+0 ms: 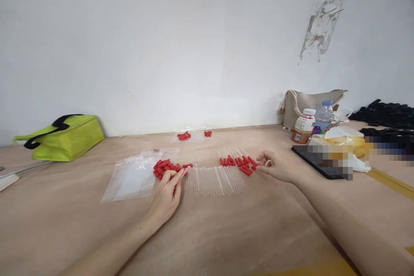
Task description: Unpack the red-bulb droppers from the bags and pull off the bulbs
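Observation:
My left hand [168, 194] is closed, pinching a thin clear tube [185, 170] by its lower part. Beside those fingers lies a pile of small red rubber-like caps [163, 167]. To the right of it, a row of clear tubes [215, 181] is spread flat on the table. My right hand [273, 166] is closed in a pinch at the right end of a second group, where red caps [244, 163] sit on or against thin clear tubes [234, 152]. A red cap [254, 166] shows at its fingertips.
Clear plastic bags [132, 179] lie left of the caps; a filled bag [196, 136] rests by the wall. A lime-green bag [69, 138] stands far left. On the right are a brown drink bottle [304, 127], a water bottle [324, 114], a beige bag [315, 99] and a black phone [315, 161].

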{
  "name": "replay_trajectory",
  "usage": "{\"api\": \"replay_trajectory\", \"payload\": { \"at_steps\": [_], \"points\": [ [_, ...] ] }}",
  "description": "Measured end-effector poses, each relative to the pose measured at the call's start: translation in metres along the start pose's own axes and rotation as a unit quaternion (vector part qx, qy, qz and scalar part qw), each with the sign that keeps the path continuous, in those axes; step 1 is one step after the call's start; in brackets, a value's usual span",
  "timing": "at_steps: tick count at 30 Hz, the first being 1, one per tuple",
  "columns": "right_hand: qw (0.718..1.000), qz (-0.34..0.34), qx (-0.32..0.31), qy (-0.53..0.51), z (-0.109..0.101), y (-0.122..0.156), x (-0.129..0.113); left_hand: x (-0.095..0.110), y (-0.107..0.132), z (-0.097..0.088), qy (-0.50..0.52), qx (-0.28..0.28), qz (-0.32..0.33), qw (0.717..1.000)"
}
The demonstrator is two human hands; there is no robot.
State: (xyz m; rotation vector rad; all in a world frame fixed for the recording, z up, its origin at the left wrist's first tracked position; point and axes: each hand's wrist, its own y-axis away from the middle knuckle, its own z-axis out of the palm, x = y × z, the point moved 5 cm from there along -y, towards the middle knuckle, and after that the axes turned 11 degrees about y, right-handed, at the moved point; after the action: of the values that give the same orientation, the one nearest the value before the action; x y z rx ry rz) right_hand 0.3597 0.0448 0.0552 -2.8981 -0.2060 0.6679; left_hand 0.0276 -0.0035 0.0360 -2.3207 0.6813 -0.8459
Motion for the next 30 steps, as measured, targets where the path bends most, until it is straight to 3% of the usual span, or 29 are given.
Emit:
{"api": "replay_trajectory", "payload": {
  "at_steps": [4,8,14,17,22,26,30],
  "points": [
    [0.999,0.015,-0.037,0.032,0.004,0.004,-0.004,0.003,-0.007,0.005,0.007,0.023,-0.042,0.999],
    [0.998,0.036,-0.046,-0.018,0.014,0.000,0.002,0.003,-0.012,0.011,0.030,0.042,-0.044,0.998],
    [0.981,0.046,-0.090,-0.167,0.038,-0.006,0.018,0.005,-0.009,0.020,0.043,-0.012,-0.021,0.999],
    [0.975,0.051,-0.097,-0.194,0.045,-0.009,0.025,0.009,-0.009,0.022,0.039,-0.027,-0.002,0.999],
    [0.978,0.041,-0.094,-0.181,0.043,-0.011,0.027,0.007,-0.009,0.026,0.051,-0.060,0.003,0.997],
    [0.988,0.035,-0.072,-0.130,0.036,-0.009,0.023,0.007,-0.007,0.021,0.046,-0.028,0.031,0.998],
    [0.985,0.084,-0.057,-0.138,0.032,-0.008,0.026,0.011,-0.006,0.016,0.053,-0.013,0.038,0.998]
  ]
}}
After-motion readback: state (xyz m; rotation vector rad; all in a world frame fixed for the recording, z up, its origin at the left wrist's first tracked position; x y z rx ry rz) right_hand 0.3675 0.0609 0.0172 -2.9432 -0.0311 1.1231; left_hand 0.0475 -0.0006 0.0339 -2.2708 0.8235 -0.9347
